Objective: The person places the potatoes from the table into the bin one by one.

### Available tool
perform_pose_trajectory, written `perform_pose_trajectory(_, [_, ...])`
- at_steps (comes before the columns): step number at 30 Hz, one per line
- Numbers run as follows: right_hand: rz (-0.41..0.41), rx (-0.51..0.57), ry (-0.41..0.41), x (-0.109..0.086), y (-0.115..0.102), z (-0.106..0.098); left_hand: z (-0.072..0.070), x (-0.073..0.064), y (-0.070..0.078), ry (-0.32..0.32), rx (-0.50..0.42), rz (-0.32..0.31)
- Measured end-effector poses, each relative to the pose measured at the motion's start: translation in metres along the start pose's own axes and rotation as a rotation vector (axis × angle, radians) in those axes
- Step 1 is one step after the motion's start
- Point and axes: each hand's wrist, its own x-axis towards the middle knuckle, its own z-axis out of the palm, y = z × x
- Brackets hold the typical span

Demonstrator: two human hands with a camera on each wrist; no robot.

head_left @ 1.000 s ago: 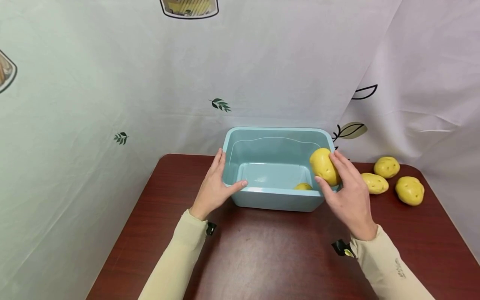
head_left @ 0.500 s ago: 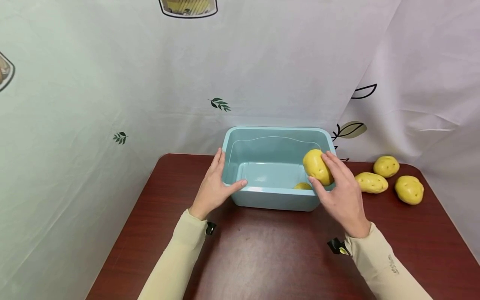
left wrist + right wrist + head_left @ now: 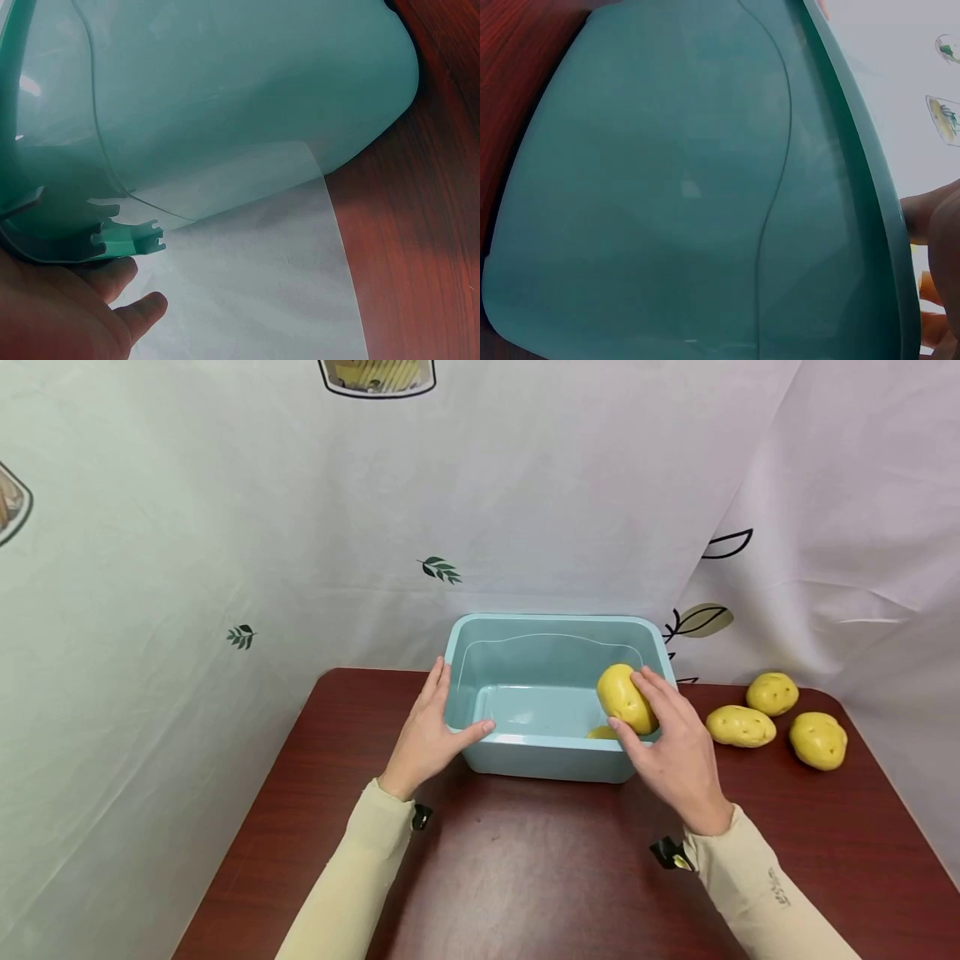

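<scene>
Head view: bin (image 3: 551,762) contains a potato (image 3: 602,733); right grip (image 3: 677,752) holds another potato (image 3: 627,698).

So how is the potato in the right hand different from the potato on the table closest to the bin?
The held potato is gripped by the right hand; the other potato lies untouched on the table.
The held potato is tilted; the other potato lies lengthwise along the tabletop.
The held potato looks plumper; the other potato looks slimmer.
Both are yellow.
</scene>
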Motion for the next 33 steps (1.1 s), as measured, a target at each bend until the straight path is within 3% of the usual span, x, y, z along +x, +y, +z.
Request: perform_pose_trajectory(33, [0.02,0.006,0.019,-0.0003,0.0031,-0.001,-0.0006,-0.0005,0.0024,0.006,-0.009,0.002])
